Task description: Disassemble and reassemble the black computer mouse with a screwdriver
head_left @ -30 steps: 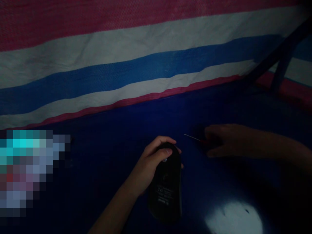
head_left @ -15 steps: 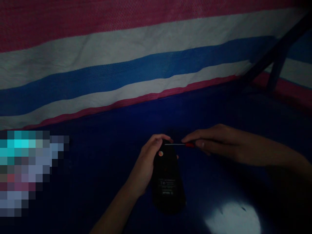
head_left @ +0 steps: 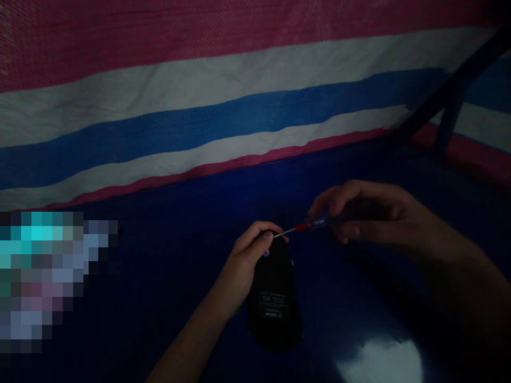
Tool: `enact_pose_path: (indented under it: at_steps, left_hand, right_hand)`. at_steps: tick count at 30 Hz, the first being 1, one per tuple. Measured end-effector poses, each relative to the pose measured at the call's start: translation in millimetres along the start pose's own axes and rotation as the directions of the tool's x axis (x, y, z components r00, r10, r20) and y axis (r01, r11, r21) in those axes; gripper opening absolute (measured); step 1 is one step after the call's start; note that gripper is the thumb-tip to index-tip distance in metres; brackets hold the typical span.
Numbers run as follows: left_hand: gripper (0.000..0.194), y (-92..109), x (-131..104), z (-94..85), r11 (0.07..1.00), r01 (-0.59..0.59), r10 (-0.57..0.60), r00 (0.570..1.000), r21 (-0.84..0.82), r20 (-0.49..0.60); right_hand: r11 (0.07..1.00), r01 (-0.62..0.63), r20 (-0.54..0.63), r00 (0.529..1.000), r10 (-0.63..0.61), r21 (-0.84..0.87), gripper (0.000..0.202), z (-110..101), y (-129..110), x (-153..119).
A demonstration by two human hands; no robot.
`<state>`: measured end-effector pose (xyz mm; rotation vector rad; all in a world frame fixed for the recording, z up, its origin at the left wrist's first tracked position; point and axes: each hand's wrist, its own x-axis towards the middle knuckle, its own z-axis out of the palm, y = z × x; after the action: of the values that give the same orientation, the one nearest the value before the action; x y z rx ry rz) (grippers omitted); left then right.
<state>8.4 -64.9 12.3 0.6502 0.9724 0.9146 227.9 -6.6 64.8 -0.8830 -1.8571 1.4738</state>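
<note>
A black oblong device [head_left: 275, 298] lies with its printed back facing up, low in the middle of the head view. My left hand [head_left: 249, 252] is closed around its upper end, thumb on top and fingers over the far edge. A small round sticker or disc [head_left: 266, 253] shows beside the thumb. In my right hand [head_left: 367, 210] is a screwdriver [head_left: 300, 226] with a thin metal shaft, a red collar and a clear handle. Its shaft slants down left to the device's upper end, and the tip is beside my left thumb. Whether it touches a screw, I cannot tell.
A dark blue surface [head_left: 179, 255] lies under everything. Behind it rises a striped red, white and blue sheet [head_left: 223, 117]. A dark slanted bar [head_left: 451, 96] stands at the right. A pixelated patch covers the left edge, and a bright reflection [head_left: 385, 361] shines at the lower right.
My right hand has risen and its fingers have shifted back along the screwdriver, showing the clear handle. The shaft now slants instead of lying nearly level. My left thumb has moved right, to the shaft.
</note>
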Motion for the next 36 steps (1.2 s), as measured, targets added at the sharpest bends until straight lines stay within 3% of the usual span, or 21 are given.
enact_pose_path:
  at_steps: [3, 7, 12, 22, 36]
  left_hand:
    - [0.019, 3, 0, 0.5, 0.999, 0.013, -0.012, 1.000, -0.038, 0.003]
    - [0.020, 1, 0, -1.5, 0.999, 0.010, -0.009, 1.000, -0.039, 0.024]
    - [0.024, -2, 1, -3.1, 1.000, 0.013, -0.012, 0.998, -0.009, 0.057]
    - [0.025, -3, 1, -6.2, 0.994, 0.008, -0.017, 0.996, 0.112, 0.087]
    - [0.021, -5, -1, -6.0, 0.960, -0.062, 0.045, 0.997, 0.272, 0.069]
  right_hand:
    - [0.993, 0.065, -0.043, 0.997, -0.060, 0.100, 0.009, 11, 0, -1]
    - [0.989, 0.144, -0.170, 0.976, -0.135, 0.042, 0.016, 31, -2, -1]
    - [0.976, 0.215, -0.236, 0.950, -0.205, 0.016, 0.031, 45, -2, -2]
    - [0.967, 0.253, -0.373, 0.896, -0.241, -0.019, 0.035, 53, 3, -5]
    - [0.953, 0.264, -0.410, 0.861, -0.301, -0.146, 0.045, 57, 3, -4]
